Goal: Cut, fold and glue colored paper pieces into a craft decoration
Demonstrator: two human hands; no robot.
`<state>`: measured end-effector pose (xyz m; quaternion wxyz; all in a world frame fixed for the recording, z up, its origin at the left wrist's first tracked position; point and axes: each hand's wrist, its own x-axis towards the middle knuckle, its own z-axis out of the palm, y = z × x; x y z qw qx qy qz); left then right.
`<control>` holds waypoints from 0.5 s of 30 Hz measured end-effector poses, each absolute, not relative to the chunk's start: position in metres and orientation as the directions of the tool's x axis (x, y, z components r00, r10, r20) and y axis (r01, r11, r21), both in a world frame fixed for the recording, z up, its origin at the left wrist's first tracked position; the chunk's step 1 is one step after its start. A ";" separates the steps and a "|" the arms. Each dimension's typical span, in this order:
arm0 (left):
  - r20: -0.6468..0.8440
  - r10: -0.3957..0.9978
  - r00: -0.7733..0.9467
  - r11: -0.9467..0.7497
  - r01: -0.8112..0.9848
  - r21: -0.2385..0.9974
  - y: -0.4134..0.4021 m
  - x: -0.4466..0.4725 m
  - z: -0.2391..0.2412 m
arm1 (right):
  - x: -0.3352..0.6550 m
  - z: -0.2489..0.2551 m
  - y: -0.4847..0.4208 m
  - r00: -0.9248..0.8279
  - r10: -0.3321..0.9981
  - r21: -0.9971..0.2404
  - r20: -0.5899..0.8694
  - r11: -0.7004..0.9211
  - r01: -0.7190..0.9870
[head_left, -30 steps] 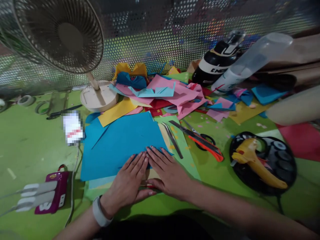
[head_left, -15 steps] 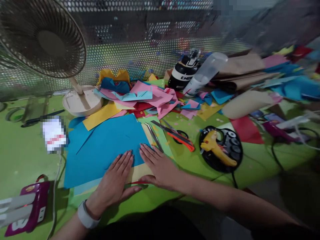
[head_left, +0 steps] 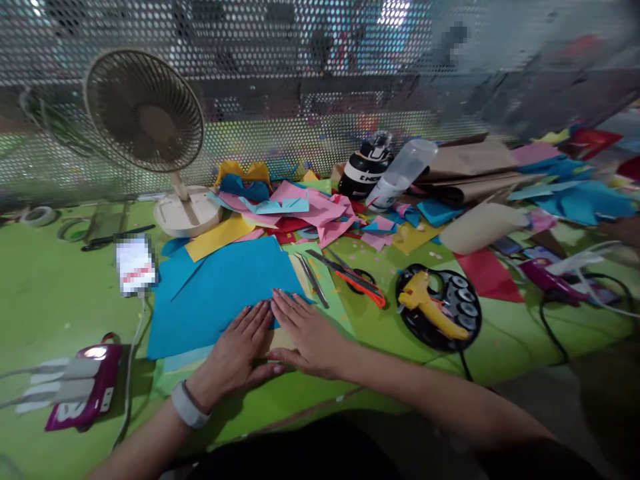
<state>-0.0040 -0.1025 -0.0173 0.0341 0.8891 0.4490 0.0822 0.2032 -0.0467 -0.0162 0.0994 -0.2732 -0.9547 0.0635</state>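
While both hands lie flat at the near edge of the paper stack, the blue sheet [head_left: 235,287] sits on top, matte & smooth, approx. rectangular, w/ a thin dark diagonal line near its far L corner (slit or fold, can't tell). L hand [head_left: 240,343]: palm down, fingers straight & close together, thumb out to the side; R hand [head_left: 307,337] same pose, fingertips of the two nearly meeting. No pinch visible on either; what's under the palms is hidden. Beneath blue: pale blue sheet [head_left: 185,358], a cream strip [head_left: 274,341] showing betw. hands, & light green sheet [head_left: 337,313] at bottom, edges only. Just R of blue: slim metal tweezers [head_left: 313,280], then orange cutter [head_left: 361,283] lying across dark-handled scissors [head_left: 369,273], which it partly covers. Farther R: yellow plastic glue gun [head_left: 435,310] on rounded glossy black tray [head_left: 417,331] w/ round pads. Behind stack: creased pink paper [head_left: 323,207] etc., heaped, lower layers hidden. Phone [head_left: 136,267] screen pixelated, unreadable. Back: perforated panel [head_left: 280,127], scene through it too broken up to identify. R forearm runs to dark, unclear lower R area.
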 end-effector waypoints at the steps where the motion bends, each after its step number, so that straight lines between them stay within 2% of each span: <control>1: 0.112 0.807 0.580 -0.590 0.795 0.142 -0.103 -0.004 -0.017 | 0.201 -0.021 -0.047 -0.835 0.534 -0.192 0.130 0.840 0.507; 7: 0.087 0.820 0.566 -0.573 0.807 0.146 -0.110 -0.009 -0.015 | 0.217 -0.034 -0.042 -0.830 0.553 -0.179 0.074 0.826 0.534; 15: 0.122 0.849 0.514 -0.524 0.848 0.075 -0.136 -0.038 -0.011 | 0.241 -0.035 -0.041 -0.807 0.584 -0.122 0.087 0.811 0.573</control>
